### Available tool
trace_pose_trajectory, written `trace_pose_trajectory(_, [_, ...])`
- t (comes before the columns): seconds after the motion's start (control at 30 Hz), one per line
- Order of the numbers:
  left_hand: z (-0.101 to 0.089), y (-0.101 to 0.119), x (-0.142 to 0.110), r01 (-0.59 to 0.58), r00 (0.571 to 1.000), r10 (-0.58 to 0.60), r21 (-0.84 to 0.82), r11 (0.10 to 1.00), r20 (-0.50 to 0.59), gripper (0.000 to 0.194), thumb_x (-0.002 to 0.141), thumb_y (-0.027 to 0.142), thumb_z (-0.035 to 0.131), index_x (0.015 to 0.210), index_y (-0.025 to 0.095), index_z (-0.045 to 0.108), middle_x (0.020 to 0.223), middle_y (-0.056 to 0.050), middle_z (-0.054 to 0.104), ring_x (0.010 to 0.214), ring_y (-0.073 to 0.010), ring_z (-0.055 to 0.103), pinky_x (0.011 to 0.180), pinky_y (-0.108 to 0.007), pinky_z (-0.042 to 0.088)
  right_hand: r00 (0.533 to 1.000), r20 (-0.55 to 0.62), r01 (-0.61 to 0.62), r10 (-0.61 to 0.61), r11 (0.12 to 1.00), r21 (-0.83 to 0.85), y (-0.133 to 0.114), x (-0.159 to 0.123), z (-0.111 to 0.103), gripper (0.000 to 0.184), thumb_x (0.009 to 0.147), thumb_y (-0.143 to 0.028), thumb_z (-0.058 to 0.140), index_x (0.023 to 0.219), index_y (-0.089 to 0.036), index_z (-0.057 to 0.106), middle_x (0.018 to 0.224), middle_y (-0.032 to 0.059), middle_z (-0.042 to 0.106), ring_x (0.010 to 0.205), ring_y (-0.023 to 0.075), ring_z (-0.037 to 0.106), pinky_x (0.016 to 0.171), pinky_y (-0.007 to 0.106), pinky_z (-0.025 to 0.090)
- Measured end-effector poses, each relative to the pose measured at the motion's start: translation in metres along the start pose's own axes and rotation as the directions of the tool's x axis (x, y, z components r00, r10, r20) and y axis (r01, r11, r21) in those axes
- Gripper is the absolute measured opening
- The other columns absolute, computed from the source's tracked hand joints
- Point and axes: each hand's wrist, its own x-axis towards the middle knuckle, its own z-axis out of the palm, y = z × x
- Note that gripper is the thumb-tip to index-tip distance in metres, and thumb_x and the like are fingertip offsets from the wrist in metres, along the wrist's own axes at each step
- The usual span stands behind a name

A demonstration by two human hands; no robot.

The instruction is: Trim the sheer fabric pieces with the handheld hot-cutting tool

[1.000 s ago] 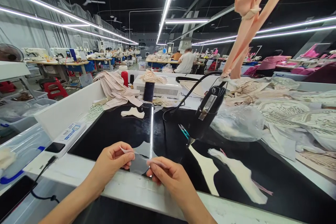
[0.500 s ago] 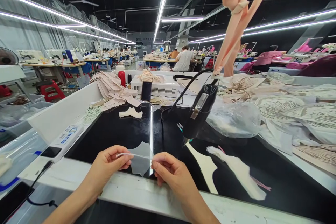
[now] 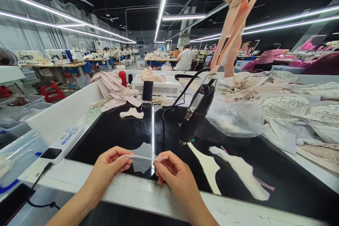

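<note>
Pale strip (image 3: 141, 156) held above the mat's (image 3: 113, 132) near edge, nearly straight between the hands. Left hand (image 3: 109, 164) pinches one end, right hand (image 3: 176, 169) the other, thumbs against fingers. Judged very light, thin, limp; likely to curl if slack, perhaps tear if tugged hard. Best hold: gentle fingertip pinch near each end.

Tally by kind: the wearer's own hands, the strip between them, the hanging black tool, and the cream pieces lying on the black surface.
Hands: 2 (left hand, right hand)
Held strip: 1
Hanging black tool: 1
Cream pieces: 3 (small piece, curved piece, crumpled piece)
Total: 7
Left out: the grey shape by the hands, possibly a reflection.
</note>
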Motion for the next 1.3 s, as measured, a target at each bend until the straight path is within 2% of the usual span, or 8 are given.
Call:
trace_pose_trajectory(0.17, [0.000, -0.001, -0.003, 0.035, 0.999, -0.035, -0.063, 0.997, -0.006, 0.036, 0.062, 0.042, 0.093, 0.083, 0.018, 0.078, 0.080, -0.002, 0.072, 0.078, -0.0113, 0.067, 0.079, -0.018, 0.056, 1.000, -0.008, 0.012, -0.012, 0.997, -0.070, 0.006, -0.001, -0.002, 0.032, 0.077, -0.049, 0.075, 0.076, -0.020, 0.064, 0.061, -0.0028, 0.058, 0.055, 0.0126, 0.054, 0.054, 0.024, 0.048])
trace_pose_trajectory(0.3, [0.000, 0.003, -0.008, -0.001, 1.000, 0.001, 0.095, 0.995, -0.006, 0.033, 0.067, 0.044, 0.089, 0.082, 0.018, 0.077, 0.080, -0.003, 0.072, 0.077, -0.0150, 0.068, 0.076, -0.023, 0.057, 1.000, 0.009, 0.010, -0.008, 0.979, -0.204, 0.003, -0.002, -0.009, 0.025, 0.081, -0.044, 0.069, 0.077, -0.020, 0.063, 0.065, -0.0018, 0.057, 0.057, 0.0132, 0.053, 0.053, 0.024, 0.047])
trace_pose_trajectory(0.4, [0.003, 0.008, -0.011, -0.067, 0.998, 0.062, 0.262, 0.963, 0.027, 0.027, 0.070, 0.042, 0.084, 0.081, 0.018, 0.077, 0.076, -0.004, 0.071, 0.075, -0.0185, 0.068, 0.073, -0.026, 0.057, 0.992, -0.014, 0.107, -0.124, 0.903, -0.416, -0.004, -0.006, -0.016, 0.014, 0.080, -0.033, 0.068, 0.089, -0.021, 0.068, 0.085, 0.0031, 0.067, 0.073, 0.0183, 0.061, 0.068, 0.030, 0.052])
trace_pose_trajectory(0.6, [0.017, 0.012, -0.012, -0.176, 0.977, 0.109, 0.395, 0.902, 0.186, 0.016, 0.073, 0.035, 0.077, 0.080, 0.021, 0.077, 0.079, -0.005, 0.073, 0.076, -0.0220, 0.069, 0.072, -0.029, 0.057, 0.934, 0.112, 0.340, -0.340, 0.745, -0.574, -0.011, -0.017, -0.014, 0.043, 0.074, -0.028, 0.080, 0.115, -0.026, 0.067, 0.118, 0.0081, 0.070, 0.114, 0.0299, 0.061, 0.099, 0.045, 0.049])
trace_pose_trajectory(0.77, [0.026, 0.015, -0.014, -0.317, 0.945, 0.200, 0.562, 0.764, 0.260, 0.011, 0.081, 0.030, 0.068, 0.082, 0.025, 0.078, 0.079, -0.002, 0.072, 0.072, -0.0189, 0.066, 0.066, -0.024, 0.052, 0.902, 0.211, 0.426, -0.375, 0.702, -0.571, -0.011, -0.018, 0.003, 0.042, 0.077, -0.023, 0.080, 0.117, -0.024, 0.067, 0.114, 0.0066, 0.072, 0.108, 0.0272, 0.063, 0.096, 0.041, 0.050])
trace_pose_trajectory(0.93, [0.029, 0.022, -0.017, -0.412, 0.910, 0.255, 0.646, 0.642, 0.327, 0.014, 0.087, 0.030, 0.063, 0.084, 0.028, 0.077, 0.088, -0.001, 0.074, 0.080, -0.0198, 0.067, 0.067, -0.024, 0.049, 0.922, 0.198, 0.381, -0.332, 0.697, -0.608, -0.009, -0.013, 0.008, 0.016, 0.089, -0.021, 0.064, 0.102, -0.025, 0.073, 0.091, 0.0051, 0.074, 0.087, 0.0244, 0.065, 0.079, 0.037, 0.050])
trace_pose_trajectory(1.13, [0.032, 0.020, -0.011, -0.409, 0.912, 0.301, 0.577, 0.706, 0.279, 0.023, 0.081, 0.035, 0.073, 0.103, 0.029, 0.075, 0.105, -0.003, 0.073, 0.097, -0.0238, 0.065, 0.088, -0.031, 0.052, 0.991, 0.090, 0.125, -0.102, 0.942, -0.311, -0.012, -0.006, 0.004, 0.019, 0.088, -0.036, 0.064, 0.085, -0.022, 0.075, 0.067, 0.0005, 0.066, 0.061, 0.0156, 0.056, 0.058, 0.027, 0.043])
trace_pose_trajectory(1.3, [0.031, 0.007, -0.003, -0.163, 0.957, 0.065, 0.338, 0.927, 0.282, 0.039, 0.072, 0.036, 0.080, 0.108, 0.025, 0.072, 0.118, -0.006, 0.070, 0.111, -0.0274, 0.065, 0.097, -0.036, 0.052, 0.996, 0.003, -0.086, 0.087, 0.989, 0.120, -0.015, -0.007, 0.004, 0.035, 0.075, -0.051, 0.079, 0.085, -0.018, 0.073, 0.071, 0.0010, 0.067, 0.063, 0.0134, 0.058, 0.061, 0.024, 0.049])
